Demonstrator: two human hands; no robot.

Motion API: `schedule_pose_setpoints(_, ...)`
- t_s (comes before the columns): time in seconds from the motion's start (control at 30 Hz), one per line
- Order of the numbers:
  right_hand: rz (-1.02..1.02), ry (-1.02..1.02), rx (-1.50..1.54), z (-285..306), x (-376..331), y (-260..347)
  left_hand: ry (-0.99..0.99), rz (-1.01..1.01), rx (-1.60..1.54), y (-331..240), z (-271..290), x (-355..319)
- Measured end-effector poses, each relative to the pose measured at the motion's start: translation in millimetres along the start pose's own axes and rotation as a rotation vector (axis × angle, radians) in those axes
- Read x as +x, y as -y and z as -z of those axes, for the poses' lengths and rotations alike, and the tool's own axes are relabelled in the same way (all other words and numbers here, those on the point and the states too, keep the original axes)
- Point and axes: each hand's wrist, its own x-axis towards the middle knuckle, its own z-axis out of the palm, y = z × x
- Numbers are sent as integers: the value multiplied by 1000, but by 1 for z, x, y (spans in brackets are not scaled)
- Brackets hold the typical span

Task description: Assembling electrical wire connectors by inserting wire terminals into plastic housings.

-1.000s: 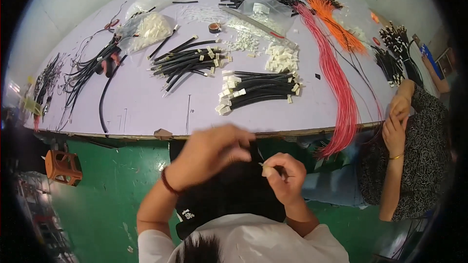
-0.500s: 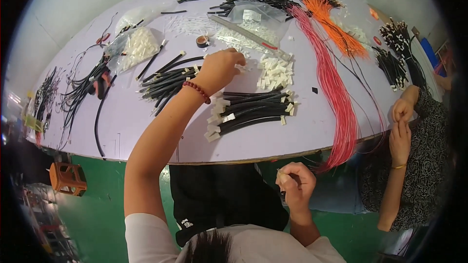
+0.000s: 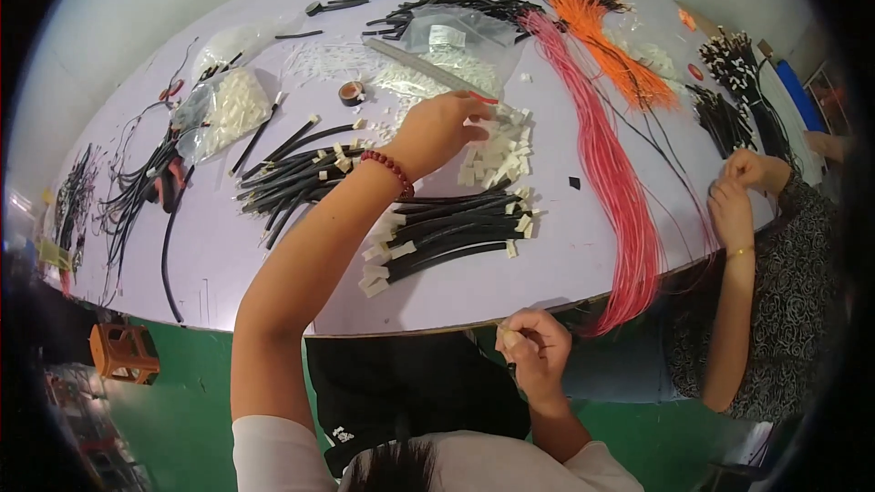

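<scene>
My left hand point(image 3: 444, 132), with a red bead bracelet point(image 3: 387, 169) on its wrist, reaches over the table to the pile of white plastic connectors point(image 3: 499, 150). Its thumb and forefinger are apart at the pile's left edge, and nothing shows between them. Below the table edge my right hand point(image 3: 536, 351) is closed in a pinch around a black cable point(image 3: 511, 367), mostly hidden by the fingers. Under my left wrist lies a stack of black cables point(image 3: 456, 230) with white connectors on both ends. Another bundle of black cables point(image 3: 287, 169) lies to the left of my forearm.
A bag of white connectors point(image 3: 239, 102), red-handled pliers point(image 3: 169, 184) and a tape roll point(image 3: 351, 93) lie left. Further back are a steel ruler point(image 3: 419, 66) and clear bags. Pink wires point(image 3: 615, 182) and orange wires point(image 3: 606, 36) stretch right, beside a co-worker's hands point(image 3: 734, 196).
My left hand has moved right, from beside the connector pile to its left edge, with thumb and forefinger now apart. My right hand keeps its pinch. The whole view has shifted slightly.
</scene>
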Motion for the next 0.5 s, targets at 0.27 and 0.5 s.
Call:
schedule_pose_setpoints(0.27,6,-17,-39,0,-9,4,46,34,37,-5,-12,2)
schedule_pose_setpoints(0.5,67,-38,-74,2,-20,9,67,243,-1063,-53,24,-57)
